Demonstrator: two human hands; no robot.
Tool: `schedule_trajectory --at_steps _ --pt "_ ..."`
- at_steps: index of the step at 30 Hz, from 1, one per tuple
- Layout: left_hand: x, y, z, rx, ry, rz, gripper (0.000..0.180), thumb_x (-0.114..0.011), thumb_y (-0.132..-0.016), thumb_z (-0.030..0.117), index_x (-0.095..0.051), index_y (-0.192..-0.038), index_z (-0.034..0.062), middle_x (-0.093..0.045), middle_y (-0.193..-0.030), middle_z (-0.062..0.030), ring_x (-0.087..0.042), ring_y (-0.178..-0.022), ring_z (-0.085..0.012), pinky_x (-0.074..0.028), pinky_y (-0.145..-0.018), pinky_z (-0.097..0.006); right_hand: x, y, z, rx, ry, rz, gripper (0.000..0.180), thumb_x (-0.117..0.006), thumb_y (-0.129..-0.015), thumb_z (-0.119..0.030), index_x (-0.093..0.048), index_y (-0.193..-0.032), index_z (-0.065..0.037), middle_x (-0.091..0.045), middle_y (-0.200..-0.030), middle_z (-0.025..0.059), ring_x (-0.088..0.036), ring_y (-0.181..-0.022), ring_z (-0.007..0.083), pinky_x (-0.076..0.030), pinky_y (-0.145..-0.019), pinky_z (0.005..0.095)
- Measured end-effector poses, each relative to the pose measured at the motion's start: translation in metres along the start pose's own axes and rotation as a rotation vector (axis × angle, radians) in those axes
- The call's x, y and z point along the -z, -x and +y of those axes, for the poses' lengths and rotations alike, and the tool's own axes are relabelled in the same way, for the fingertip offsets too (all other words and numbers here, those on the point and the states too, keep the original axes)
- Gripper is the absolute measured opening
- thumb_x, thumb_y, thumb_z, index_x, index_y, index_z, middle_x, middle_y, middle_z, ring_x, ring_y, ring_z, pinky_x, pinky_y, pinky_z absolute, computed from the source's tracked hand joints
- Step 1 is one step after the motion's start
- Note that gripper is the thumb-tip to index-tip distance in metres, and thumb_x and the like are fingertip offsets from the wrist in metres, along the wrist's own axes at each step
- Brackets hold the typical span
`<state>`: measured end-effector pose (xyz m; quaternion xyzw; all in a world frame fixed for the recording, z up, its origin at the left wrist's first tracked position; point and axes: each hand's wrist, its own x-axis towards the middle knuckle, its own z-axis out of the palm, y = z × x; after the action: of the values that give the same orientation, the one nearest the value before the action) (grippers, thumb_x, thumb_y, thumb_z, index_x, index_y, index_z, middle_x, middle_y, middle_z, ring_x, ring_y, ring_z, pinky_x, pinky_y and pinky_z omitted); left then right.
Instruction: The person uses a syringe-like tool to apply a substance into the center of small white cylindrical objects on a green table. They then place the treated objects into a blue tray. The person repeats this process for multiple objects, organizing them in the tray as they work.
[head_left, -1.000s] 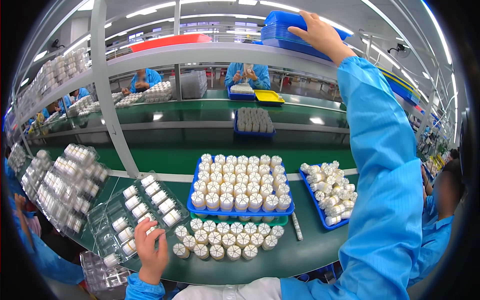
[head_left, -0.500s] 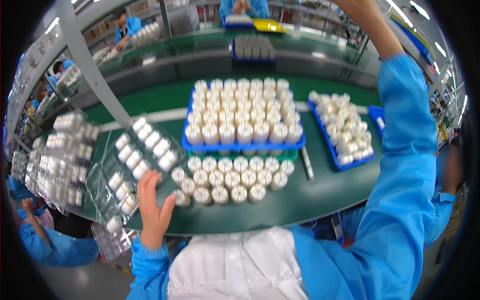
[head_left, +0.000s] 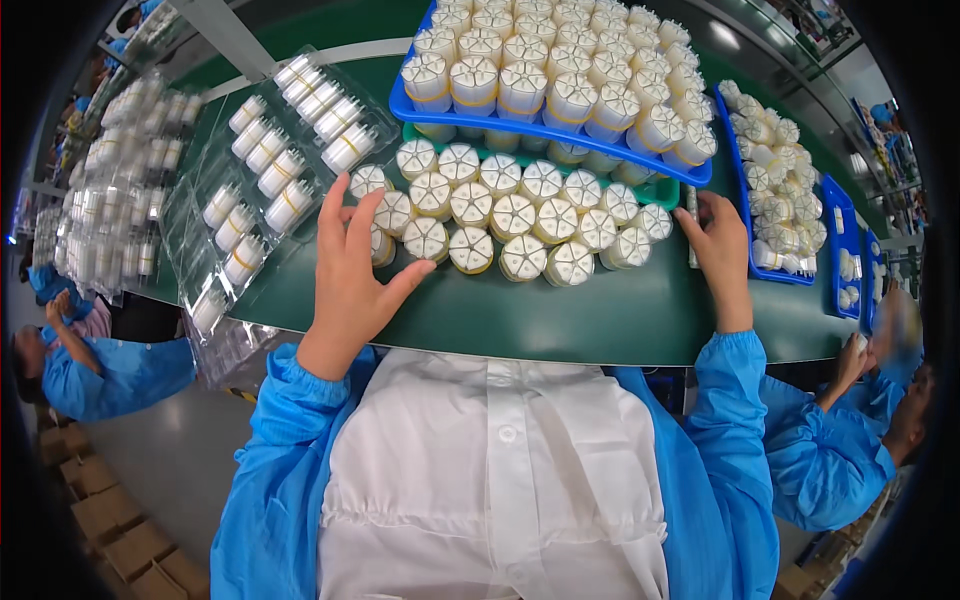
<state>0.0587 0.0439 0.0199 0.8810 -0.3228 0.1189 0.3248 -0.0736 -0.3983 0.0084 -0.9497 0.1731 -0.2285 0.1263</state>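
Several white round capped parts (head_left: 500, 215) stand in rows on the green table (head_left: 560, 310) close to me. My left hand (head_left: 350, 270) lies open against the left end of these rows, fingers spread and touching the parts. My right hand (head_left: 720, 250) rests at the right end of the rows, by a white pen-like stick (head_left: 692, 225); whether it grips the stick is unclear. Just behind the rows a blue tray (head_left: 560, 135) full of the same white parts hangs over them.
Clear plastic blister packs (head_left: 280, 170) holding white cylinders lie to the left, with more stacked further left. A second blue tray (head_left: 780, 190) of white parts sits at the right. One person in blue stands at the lower left, another at the right.
My right arm came down from the high shelf to the table beside the rows. My head tipped down and closer. The left hand moved from the table edge onto the rows.
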Motion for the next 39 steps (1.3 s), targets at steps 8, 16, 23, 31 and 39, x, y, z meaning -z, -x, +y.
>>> schedule_trajectory --at_steps 8,16,23,31,39 --pt "-0.002 0.008 -0.006 -0.063 0.146 0.132 0.080 -0.084 -0.075 0.013 -0.045 -0.144 0.0037 -0.039 -0.152 -0.0243 -0.054 -0.118 -0.0366 -0.047 -0.100 -0.045 0.016 0.021 0.026 -0.298 -0.736 0.179 0.025 -0.065 -0.098 -0.010 -0.065 -0.123 -0.009 -0.063 -0.084 0.0003 -0.057 -0.071 0.0083 -0.044 -0.062 0.0234" --pt "0.002 0.020 -0.011 0.085 0.240 0.053 0.050 -0.079 -0.077 0.002 -0.060 -0.123 0.0017 -0.063 -0.114 -0.0111 -0.062 -0.102 -0.0240 -0.049 -0.092 -0.032 0.074 0.074 -0.118 -0.012 -1.336 -0.149 0.024 -0.055 -0.097 -0.009 -0.062 -0.118 0.001 -0.067 -0.087 0.0169 -0.064 -0.065 0.0200 -0.050 -0.053 0.0274" --pt "0.010 0.033 -0.014 -0.121 0.304 -0.072 0.052 -0.084 -0.075 0.005 -0.062 -0.122 0.0039 -0.065 -0.117 -0.0142 -0.064 -0.105 -0.0301 -0.051 -0.091 -0.037 0.042 0.061 -0.178 0.379 -1.021 -0.652 0.014 -0.073 -0.088 -0.006 -0.068 -0.101 -0.004 -0.073 -0.083 0.0075 -0.066 -0.059 0.0173 -0.051 -0.055 0.0300" --pt "0.005 0.031 0.001 -0.238 0.464 -0.252 0.057 -0.084 -0.075 0.007 -0.064 -0.128 0.0077 -0.063 -0.122 -0.0137 -0.062 -0.111 -0.0318 -0.052 -0.093 -0.040 -0.005 0.066 -0.193 0.555 -0.648 -0.515 0.026 -0.082 -0.079 -0.010 -0.067 -0.100 -0.007 -0.068 -0.090 0.0067 -0.067 -0.070 0.0265 -0.053 -0.058 0.0372" --pt "0.003 0.033 0.011 -0.187 0.426 -0.196 0.057 -0.088 -0.073 0.012 -0.067 -0.125 0.0071 -0.061 -0.121 -0.0128 -0.061 -0.108 -0.0289 -0.051 -0.092 -0.038 -0.031 0.088 -0.199 0.454 -0.687 -0.399 0.029 -0.079 -0.081 -0.012 -0.064 -0.106 -0.007 -0.063 -0.115 0.0105 -0.069 -0.080 0.0315 -0.056 -0.065 0.0419"
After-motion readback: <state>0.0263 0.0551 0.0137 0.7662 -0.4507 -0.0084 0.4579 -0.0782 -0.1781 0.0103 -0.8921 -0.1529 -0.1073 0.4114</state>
